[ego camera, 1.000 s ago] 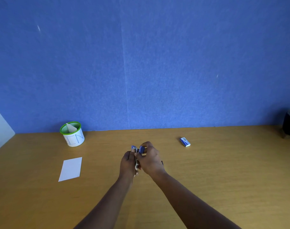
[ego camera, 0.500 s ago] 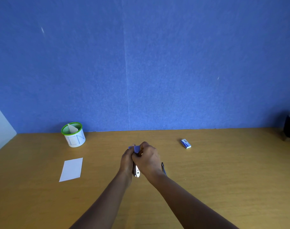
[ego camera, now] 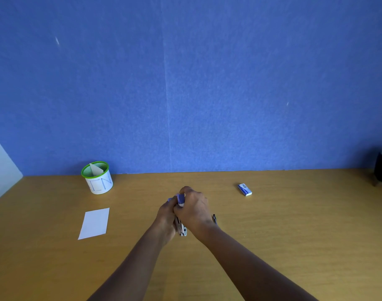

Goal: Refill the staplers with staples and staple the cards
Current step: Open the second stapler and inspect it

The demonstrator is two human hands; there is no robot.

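This looks like an office workstation. A wooden counter [ego camera: 294, 224] stands against a blue fabric partition [ego camera: 207, 83], bearing a green-rimmed pen cup [ego camera: 98, 181], a staple box [ego camera: 245, 189] and a white card [ego camera: 94, 223].

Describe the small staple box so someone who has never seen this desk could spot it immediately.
Start at the wooden desk against the blue wall. Right of the right hand, toward the back edge, a staple box lies flat by itself. It is small, blue and white, unlike the plain white card and green-rimmed cup on the left.
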